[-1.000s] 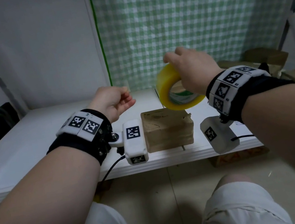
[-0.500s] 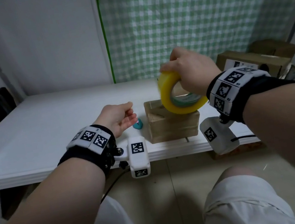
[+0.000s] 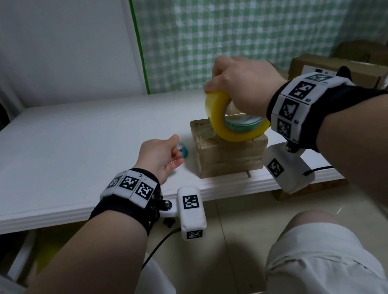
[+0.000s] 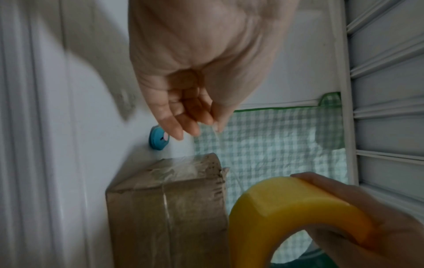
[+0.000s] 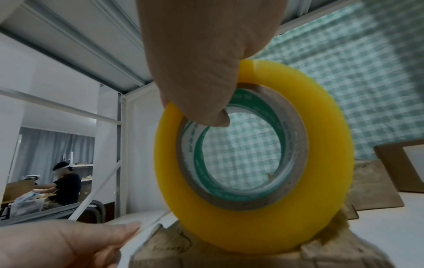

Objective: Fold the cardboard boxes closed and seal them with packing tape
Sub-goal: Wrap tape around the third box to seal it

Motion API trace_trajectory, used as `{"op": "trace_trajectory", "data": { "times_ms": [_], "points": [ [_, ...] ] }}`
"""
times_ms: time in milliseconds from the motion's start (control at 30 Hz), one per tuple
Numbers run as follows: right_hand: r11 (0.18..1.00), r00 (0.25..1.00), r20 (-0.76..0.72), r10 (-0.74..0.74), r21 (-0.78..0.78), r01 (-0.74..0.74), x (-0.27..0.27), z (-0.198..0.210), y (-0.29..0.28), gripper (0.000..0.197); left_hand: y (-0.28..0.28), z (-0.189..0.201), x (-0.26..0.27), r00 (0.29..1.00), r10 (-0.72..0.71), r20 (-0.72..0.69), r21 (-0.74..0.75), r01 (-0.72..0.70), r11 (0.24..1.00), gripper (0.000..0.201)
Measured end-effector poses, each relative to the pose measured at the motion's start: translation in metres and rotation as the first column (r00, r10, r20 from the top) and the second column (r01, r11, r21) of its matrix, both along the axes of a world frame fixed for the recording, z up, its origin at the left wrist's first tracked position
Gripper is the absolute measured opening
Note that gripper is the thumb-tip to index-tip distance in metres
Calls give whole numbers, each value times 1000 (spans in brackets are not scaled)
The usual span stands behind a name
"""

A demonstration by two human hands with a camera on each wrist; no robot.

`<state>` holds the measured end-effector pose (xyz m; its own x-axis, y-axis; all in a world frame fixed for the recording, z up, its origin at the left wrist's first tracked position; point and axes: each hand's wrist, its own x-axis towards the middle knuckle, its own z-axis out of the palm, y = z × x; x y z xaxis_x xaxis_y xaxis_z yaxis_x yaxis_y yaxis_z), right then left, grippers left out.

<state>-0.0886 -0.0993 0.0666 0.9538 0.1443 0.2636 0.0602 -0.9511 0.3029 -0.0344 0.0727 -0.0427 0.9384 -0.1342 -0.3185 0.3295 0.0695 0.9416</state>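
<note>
White tabletop [image 3: 59, 155] before me. Taped box [image 3: 228, 158] sits near its front edge; small blue disc [image 3: 183, 150] lies just left of it.

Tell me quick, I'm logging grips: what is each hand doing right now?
Left hand: fingers loosely curled, holding nothing, reaching toward the small blue cutter.
Right hand: grips the yellow tape roll over the cardboard box.

Right hand [image 3: 244, 86] lowers tape roll [image 3: 233, 124] from above onto cardboard box [image 3: 228, 158]; left hand [image 3: 160, 155] drops toward bench [image 3: 60, 157], beside blue disc [image 3: 183, 150].
</note>
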Motion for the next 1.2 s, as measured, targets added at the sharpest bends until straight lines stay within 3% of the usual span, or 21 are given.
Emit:
{"op": "trace_trajectory", "data": {
  "times_ms": [433, 633, 800, 900, 1000, 1100, 1200],
  "points": [
    [996, 998, 37, 53, -80, -50, 8, -6, 12, 41, -5, -20, -1, 999, 28, 27, 30, -29, 999, 25],
    [994, 996, 71, 62, -94, -55, 9, -9, 14, 42, -16, -30, -5, 999, 12, 42, 63, -15, 998, 31],
    [996, 991, 116, 62, -66, -55, 8, -12, 12, 45, -25, -42, -5, 994, 10, 111, 93, -20, 995, 24],
    [997, 988, 136, 68, -56, -61, 8, -13, 12, 44, -29, -43, -7, 991, -15, 130, 135, -2, 991, 15],
    [997, 986, 155, 63, -56, -54, 7, -15, 12, 44, -32, -45, -6, 989, -56, 137, 182, 31, 983, 34],
    [998, 986, 160, 55, -40, -49, 7, -16, 11, 46, -34, -45, -4, 987, -105, 125, 263, 69, 962, 39],
    [999, 985, 164, 47, -34, -42, 7, -16, 10, 48, -33, -41, -3, 965, -233, 118, 382, 172, 908, 19]
  ]
}}
